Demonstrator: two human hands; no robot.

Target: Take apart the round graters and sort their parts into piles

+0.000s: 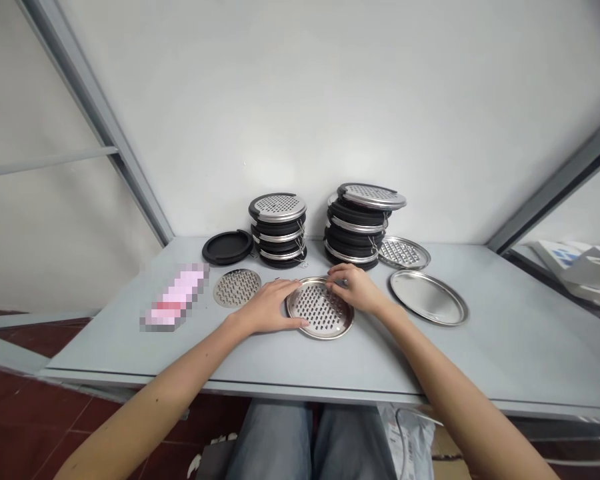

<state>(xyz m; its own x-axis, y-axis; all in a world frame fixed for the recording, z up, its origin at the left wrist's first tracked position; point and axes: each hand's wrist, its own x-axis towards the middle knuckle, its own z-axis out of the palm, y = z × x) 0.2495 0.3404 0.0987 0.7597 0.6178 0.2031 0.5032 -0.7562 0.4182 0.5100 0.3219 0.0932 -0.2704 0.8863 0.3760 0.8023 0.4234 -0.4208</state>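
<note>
A round metal grater disc (322,308) with rows of raised holes sits in a shiny metal rim on the table in front of me. My left hand (275,307) grips its left side, thumb at the near edge and fingers over the far edge. At the far right rim, my right hand (353,287) has its fingers curled together; what they pinch is too small to make out. Left of my left hand lies a loose grater disc (237,288). To the right is a plain round metal tray (429,297), and a coarser grater disc (405,253) lies behind it.
Two stacks of black holders with grater discs, the left stack (279,230) and the taller right stack (363,227), stand near the wall. A black round holder (227,247) lies at the back left. A blurred pink item (177,293) is nearby. The table's front edge (300,389) runs before my knees.
</note>
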